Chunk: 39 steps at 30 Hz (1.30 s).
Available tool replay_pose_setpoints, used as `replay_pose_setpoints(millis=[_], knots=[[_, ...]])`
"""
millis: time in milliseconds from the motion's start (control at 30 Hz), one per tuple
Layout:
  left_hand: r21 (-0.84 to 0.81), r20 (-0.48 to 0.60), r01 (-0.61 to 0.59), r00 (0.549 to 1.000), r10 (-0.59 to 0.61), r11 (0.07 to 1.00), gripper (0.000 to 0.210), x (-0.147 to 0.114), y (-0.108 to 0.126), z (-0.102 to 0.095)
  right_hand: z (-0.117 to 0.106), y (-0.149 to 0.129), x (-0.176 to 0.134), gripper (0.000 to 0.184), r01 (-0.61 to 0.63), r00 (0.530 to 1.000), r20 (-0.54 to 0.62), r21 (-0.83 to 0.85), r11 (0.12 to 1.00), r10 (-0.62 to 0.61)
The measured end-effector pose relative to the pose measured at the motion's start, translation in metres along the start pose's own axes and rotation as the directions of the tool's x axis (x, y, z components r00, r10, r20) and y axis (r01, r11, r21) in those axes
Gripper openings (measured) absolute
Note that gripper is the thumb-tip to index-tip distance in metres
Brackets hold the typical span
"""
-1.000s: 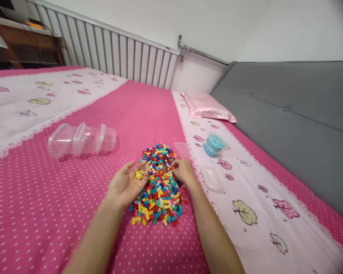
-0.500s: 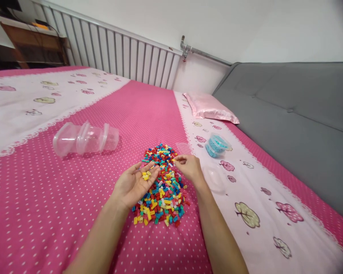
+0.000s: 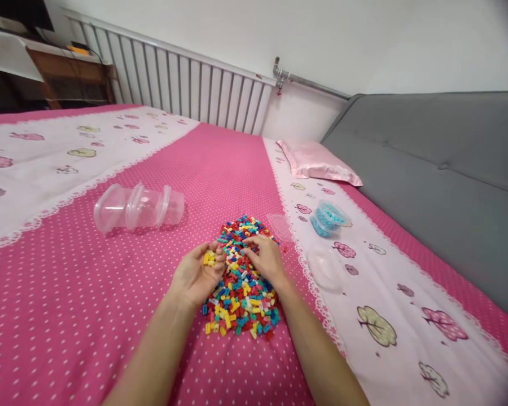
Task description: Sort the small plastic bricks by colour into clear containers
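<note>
A long heap of small toy building bricks (image 3: 245, 287) in several colours lies on the pink dotted bedspread. My left hand (image 3: 198, 273) is at the heap's left side, palm up and fingers curled into a cup. Several yellow bricks (image 3: 209, 258) rest in that palm. Over the upper middle of the heap is my right hand (image 3: 266, 256), palm down, with a gap between thumb and fingers. No brick shows between those fingertips.
Clear plastic containers (image 3: 141, 208) lie on their side to the left, stacked into each other. To the right stands a tub of blue pieces (image 3: 327, 219). Transparent lids (image 3: 325, 269) lie near it. A pink pillow (image 3: 317, 160) rests by the grey headboard (image 3: 440, 146).
My right hand has moved left over the heap, its thumb and fingers now apart. My left hand's fingers have curled up around the yellow bricks. The view has shifted slightly.
</note>
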State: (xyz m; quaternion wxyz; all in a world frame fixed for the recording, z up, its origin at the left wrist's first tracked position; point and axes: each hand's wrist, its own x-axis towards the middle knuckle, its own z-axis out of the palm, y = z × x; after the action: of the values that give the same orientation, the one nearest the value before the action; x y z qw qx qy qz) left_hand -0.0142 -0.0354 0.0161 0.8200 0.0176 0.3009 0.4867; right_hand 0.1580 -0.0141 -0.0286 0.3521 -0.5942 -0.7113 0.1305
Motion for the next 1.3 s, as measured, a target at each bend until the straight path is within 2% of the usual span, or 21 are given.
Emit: replay_pose_setpoints(millis=[100,200,300,367,500,567,767,1000,1133,1300], knots=[[-0.019,-0.010,-0.010,1.000,0.010,1.000,0.028,0.000,0.003,-0.001,0.005,0.008,0.000,0.019,-0.053,0.998,0.038,-0.029,0.998,0.054],[-0.019,-0.014,-0.003,1.000,0.003,1.000,0.028,0.001,0.004,-0.002,0.000,0.013,0.000,0.025,-0.145,0.986,0.074,-0.088,0.986,0.152],[-0.020,-0.018,-0.004,1.000,0.003,1.000,0.027,0.001,0.003,-0.001,-0.006,0.014,0.000,0.026,-0.211,0.975,0.029,-0.189,0.959,0.221],[-0.023,-0.023,-0.002,1.000,0.001,1.000,0.027,0.001,0.004,-0.001,-0.006,0.013,0.000,0.025,-0.164,0.986,0.005,-0.202,0.966,0.168],[-0.015,-0.032,0.000,0.999,0.000,1.000,0.027,0.002,0.004,-0.003,0.002,0.010,0.001,0.021,0.023,0.995,0.096,-0.163,0.986,-0.007],[-0.009,-0.032,-0.007,0.999,0.007,1.000,0.027,0.003,0.004,-0.004,0.006,0.011,0.000,0.017,0.010,0.992,0.126,-0.170,0.985,0.012],[0.005,-0.029,-0.028,0.999,0.028,1.000,0.024,0.004,0.002,-0.005,0.008,0.015,-0.001,0.011,-0.061,0.991,0.107,-0.184,0.981,0.082],[-0.016,-0.027,-0.037,0.999,0.037,0.999,0.023,0.006,0.002,-0.005,0.007,0.014,-0.001,0.015,0.049,0.993,0.116,-0.104,0.993,-0.037],[-0.014,-0.028,-0.033,0.999,0.032,0.999,0.023,0.006,0.002,-0.005,0.006,0.016,0.000,0.014,0.061,0.993,0.101,-0.067,0.996,-0.054],[-0.010,-0.033,-0.028,0.999,0.028,1.000,0.023,0.005,0.002,-0.005,0.003,0.021,0.003,0.006,-0.015,0.999,0.048,0.110,0.994,0.010]])
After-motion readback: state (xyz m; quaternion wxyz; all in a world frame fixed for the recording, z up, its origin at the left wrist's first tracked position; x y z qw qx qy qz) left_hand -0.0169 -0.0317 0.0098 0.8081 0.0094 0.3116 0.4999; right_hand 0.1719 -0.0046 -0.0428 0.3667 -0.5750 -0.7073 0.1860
